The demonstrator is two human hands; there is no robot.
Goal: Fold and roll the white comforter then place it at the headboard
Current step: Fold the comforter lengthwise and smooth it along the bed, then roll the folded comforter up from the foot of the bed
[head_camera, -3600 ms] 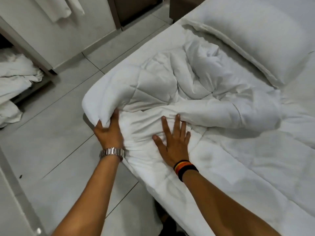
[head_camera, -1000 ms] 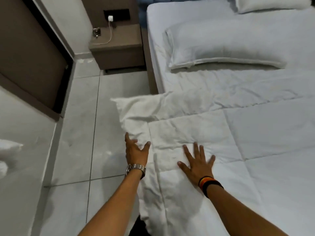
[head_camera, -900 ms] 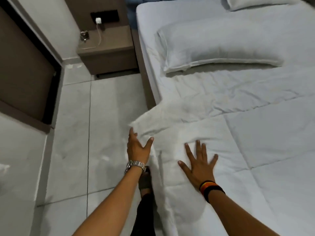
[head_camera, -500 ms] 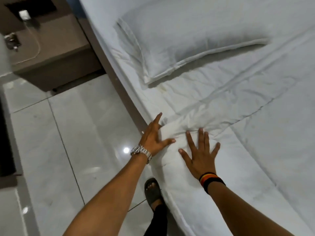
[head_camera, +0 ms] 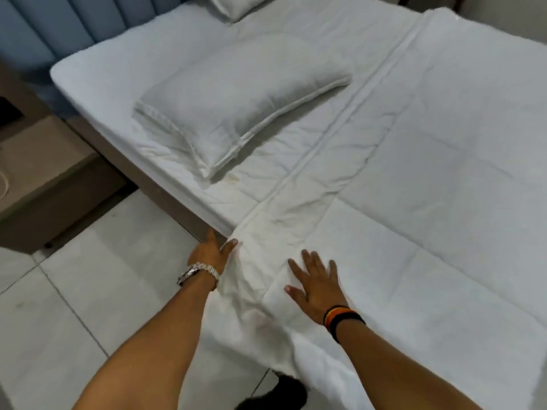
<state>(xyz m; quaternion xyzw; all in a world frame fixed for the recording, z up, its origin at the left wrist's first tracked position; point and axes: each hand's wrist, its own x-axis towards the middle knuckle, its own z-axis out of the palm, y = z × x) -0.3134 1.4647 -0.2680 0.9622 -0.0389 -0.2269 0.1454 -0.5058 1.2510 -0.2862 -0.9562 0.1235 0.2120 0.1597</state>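
The white comforter [head_camera: 429,179] is spread flat over the bed, with soft wrinkles and stitched squares. Its top edge is laid across the bed, just below the pillow [head_camera: 236,113], and its corner is found right by the left hand [head_camera: 211,253]. That hand is open against the hanging side. The right hand [head_camera: 316,287] is pressed flat on top, fingers spread. The headboard [head_camera: 59,28] is seen far off.

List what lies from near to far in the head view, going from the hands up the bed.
Right hand flat on the white comforter, left hand at its edge → long pillow → second pillow → blue headboard.
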